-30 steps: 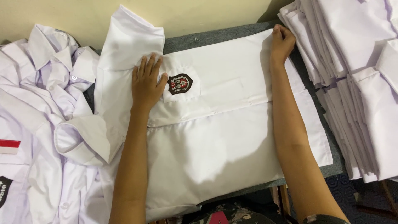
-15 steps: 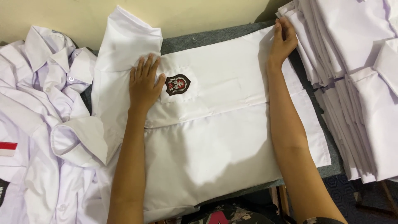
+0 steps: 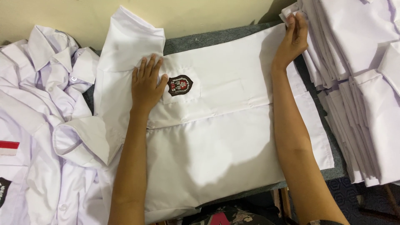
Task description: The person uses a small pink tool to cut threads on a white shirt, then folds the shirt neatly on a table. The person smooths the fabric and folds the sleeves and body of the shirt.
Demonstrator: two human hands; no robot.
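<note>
My left hand (image 3: pixel 146 85) lies flat and open on the white school shirt (image 3: pixel 233 137), just left of its one chest badge (image 3: pixel 180 85). My right hand (image 3: pixel 293 38) pinches the shirt's far right edge. The shirt's long axis runs left to right between my hands. Left of it is one loose pile of shirts (image 3: pixel 41 108), right one folded stack (image 3: pixel 358 83).
</note>
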